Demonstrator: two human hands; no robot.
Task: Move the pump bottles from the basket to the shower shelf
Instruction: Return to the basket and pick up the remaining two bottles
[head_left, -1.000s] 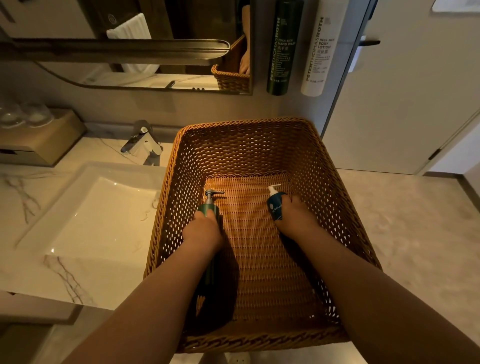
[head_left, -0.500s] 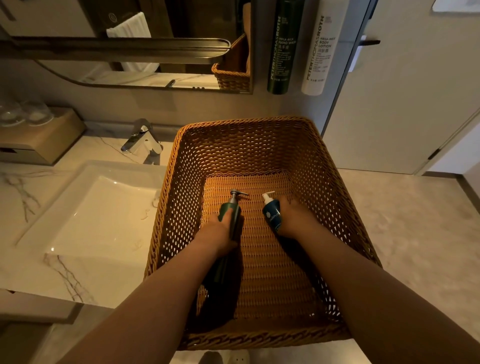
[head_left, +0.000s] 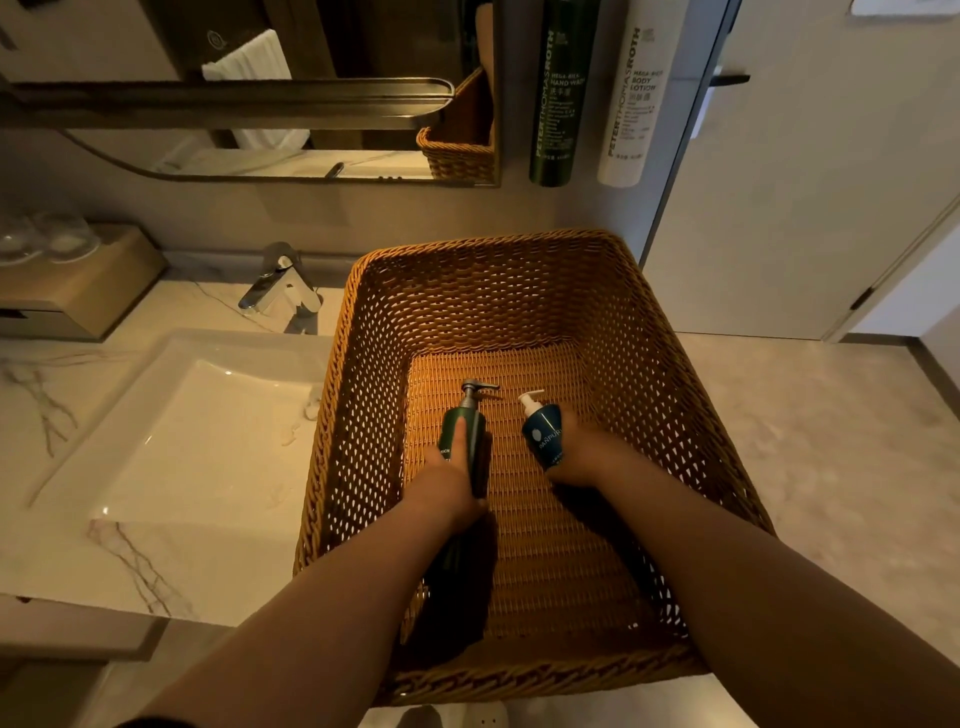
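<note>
Low inside the basket (head_left: 649, 374), left hand (head_left: 449, 480) wraps round the green pump bottle (head_left: 475, 423), thumb laid up its front; right hand (head_left: 579, 457) clasps the blue pump bottle (head_left: 540, 441) just beside it, both pump heads pointing away from the wrists. Shower shelf not in view; sink (head_left: 197, 441) lies left of the left hand. Risk, as judged: grips sit low on the bodies, so a bottle could tip or its spout snag the high basket wall on lifting.
</note>
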